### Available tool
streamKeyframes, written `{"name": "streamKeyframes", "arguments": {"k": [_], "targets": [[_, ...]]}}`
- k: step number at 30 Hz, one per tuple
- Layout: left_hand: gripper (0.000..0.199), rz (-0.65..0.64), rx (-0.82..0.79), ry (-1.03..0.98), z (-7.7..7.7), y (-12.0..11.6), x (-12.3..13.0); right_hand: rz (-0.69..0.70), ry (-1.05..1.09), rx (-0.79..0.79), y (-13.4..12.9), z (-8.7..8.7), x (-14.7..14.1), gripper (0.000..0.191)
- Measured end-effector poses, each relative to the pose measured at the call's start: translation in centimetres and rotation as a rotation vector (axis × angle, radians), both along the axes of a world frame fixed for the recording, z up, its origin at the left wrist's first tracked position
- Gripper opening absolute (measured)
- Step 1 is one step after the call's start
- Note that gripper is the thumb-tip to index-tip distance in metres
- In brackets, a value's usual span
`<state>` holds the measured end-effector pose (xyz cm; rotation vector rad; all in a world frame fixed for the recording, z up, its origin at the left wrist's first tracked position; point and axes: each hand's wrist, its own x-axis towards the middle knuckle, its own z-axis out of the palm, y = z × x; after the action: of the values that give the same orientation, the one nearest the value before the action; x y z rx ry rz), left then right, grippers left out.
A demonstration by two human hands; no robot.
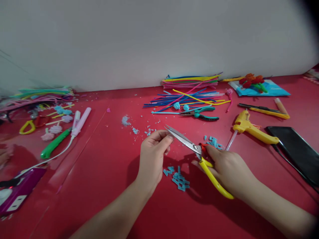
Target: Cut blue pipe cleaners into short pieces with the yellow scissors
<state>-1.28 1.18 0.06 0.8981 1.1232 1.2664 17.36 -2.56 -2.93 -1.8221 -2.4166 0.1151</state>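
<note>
Nearest to us, on our side of the scissors (184,140) blades, lie short blue pieces (180,181), grouped loosely, we think so that they can be reached easily. Our right hand (230,164) is closed around the red and yellow handles, which lets it steer the blades; these are almost together, the tips slightly apart. The tips point toward our left hand (156,147), where thumb and forefinger are pinched shut just beside them, perhaps to keep something small steady for trimming; we cannot tell what is between them. Pale crumbs (125,120) lie beyond the scissors and to their left, probably from cutting. To the right of the scissors rests the yellow glue gun (243,123), probably within reach of the right hand. Farther beyond the scissors are the pliers (206,118), then loose fuzzy stems (161,103), and last their bundle (191,79) against the wall (149,43), perhaps as stock.
</note>
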Motion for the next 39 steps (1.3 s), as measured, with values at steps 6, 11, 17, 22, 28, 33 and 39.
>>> {"name": "streamKeyframes", "arguments": {"k": [6,11,17,22,28,33,39], "targets": [[0.006,-0.012,0.004,0.006,0.1,0.0,0.0,-0.029,-0.003,-0.013,0.0,0.2,0.0,0.037],[0.010,-0.032,0.018,0.015,-0.1,0.0,0.0,-0.159,0.018,-0.069,0.6,1.1,0.2,0.035],[0.009,-0.205,0.054,0.304,-0.3,-0.1,0.5,-0.191,0.386,-0.117,1.2,1.5,0.0,0.026],[0.007,-0.396,0.262,0.623,-0.9,-1.1,1.6,-0.196,0.887,-0.308,0.9,2.0,-1.1,0.016],[0.010,-0.475,0.317,0.630,-1.0,-1.3,1.9,-0.177,0.833,-0.251,0.8,2.1,-0.7,0.015],[0.012,-0.390,0.307,0.675,-1.0,0.1,0.5,-0.396,0.540,-0.084,2.4,2.2,2.3,0.023],[0.021,-0.293,0.336,0.807,-1.5,1.9,-1.2,-0.335,0.042,-0.094,3.7,1.6,4.5,0.022]]}}
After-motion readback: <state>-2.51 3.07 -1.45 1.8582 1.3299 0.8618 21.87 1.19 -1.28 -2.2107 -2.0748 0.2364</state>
